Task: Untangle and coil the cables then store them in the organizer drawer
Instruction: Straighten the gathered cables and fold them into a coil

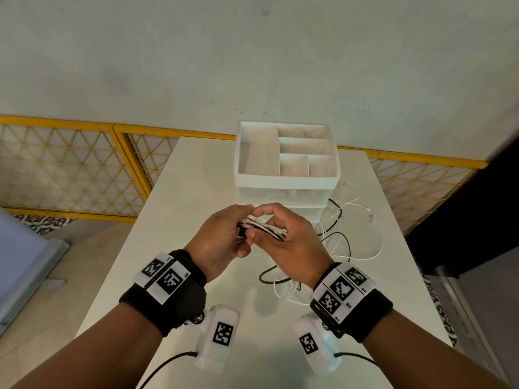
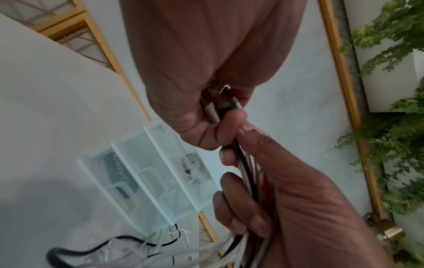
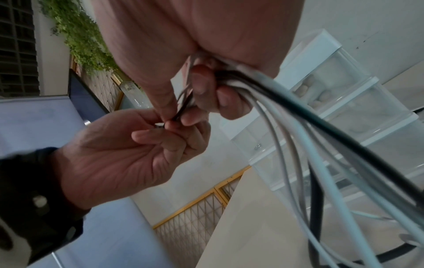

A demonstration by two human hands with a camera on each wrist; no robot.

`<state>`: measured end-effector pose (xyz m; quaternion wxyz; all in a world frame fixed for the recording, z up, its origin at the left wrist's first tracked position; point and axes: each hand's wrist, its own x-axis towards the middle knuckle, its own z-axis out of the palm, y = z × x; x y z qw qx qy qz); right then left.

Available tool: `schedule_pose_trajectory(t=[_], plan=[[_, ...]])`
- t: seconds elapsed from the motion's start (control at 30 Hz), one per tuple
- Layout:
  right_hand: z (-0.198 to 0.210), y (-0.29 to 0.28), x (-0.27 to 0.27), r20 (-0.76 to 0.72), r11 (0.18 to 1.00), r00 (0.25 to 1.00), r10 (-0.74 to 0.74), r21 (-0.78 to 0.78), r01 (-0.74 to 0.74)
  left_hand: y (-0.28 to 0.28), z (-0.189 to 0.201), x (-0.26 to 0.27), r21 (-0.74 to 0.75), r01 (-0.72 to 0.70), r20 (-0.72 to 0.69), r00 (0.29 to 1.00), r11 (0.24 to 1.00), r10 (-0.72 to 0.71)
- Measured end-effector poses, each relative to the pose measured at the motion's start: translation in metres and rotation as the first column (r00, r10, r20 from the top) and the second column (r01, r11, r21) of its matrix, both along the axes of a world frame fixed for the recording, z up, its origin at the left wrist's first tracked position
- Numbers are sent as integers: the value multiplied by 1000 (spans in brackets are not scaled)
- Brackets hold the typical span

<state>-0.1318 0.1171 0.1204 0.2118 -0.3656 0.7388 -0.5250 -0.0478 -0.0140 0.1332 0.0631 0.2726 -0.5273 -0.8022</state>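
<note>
A bundle of white and black cables (image 1: 265, 230) is held between both hands above the white table (image 1: 182, 220). My right hand (image 1: 257, 224) grips the bundle, fingers curled round it (image 3: 190, 94). My left hand (image 1: 243, 230) pinches a black cable end (image 3: 175, 117) at the bundle's left tip, beside grey plugs (image 2: 212, 110). From the right hand the strands (image 3: 298, 117) hang down to a loose tangle (image 1: 345, 240) on the table. The white organizer (image 1: 286, 181) stands behind the hands, with a divided top tray and translucent drawers (image 2: 149, 172) that look closed.
A yellow lattice fence (image 1: 70, 164) runs behind the table, along the pale wall. A grey-blue surface (image 1: 22, 262) lies to the left and a dark unit (image 1: 477, 220) to the right. Green plants (image 2: 390, 145) show in the wrist views.
</note>
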Motion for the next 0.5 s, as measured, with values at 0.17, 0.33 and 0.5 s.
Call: schedule_pose_trajectory(t=[0.17, 0.33, 0.5], plan=[[0, 2, -1, -9, 998, 1000, 29, -52, -29, -8, 4, 2, 302, -16, 83, 997, 953, -10], [-6, 1, 2, -30, 991, 1000, 10, -132, -14, -6, 9, 1, 168, 70, 153, 984, 983, -96], [-7, 3, -3, -98, 993, 994, 49, -98, -59, -4, 11, 3, -60, 167, 165, 974, 984, -155]])
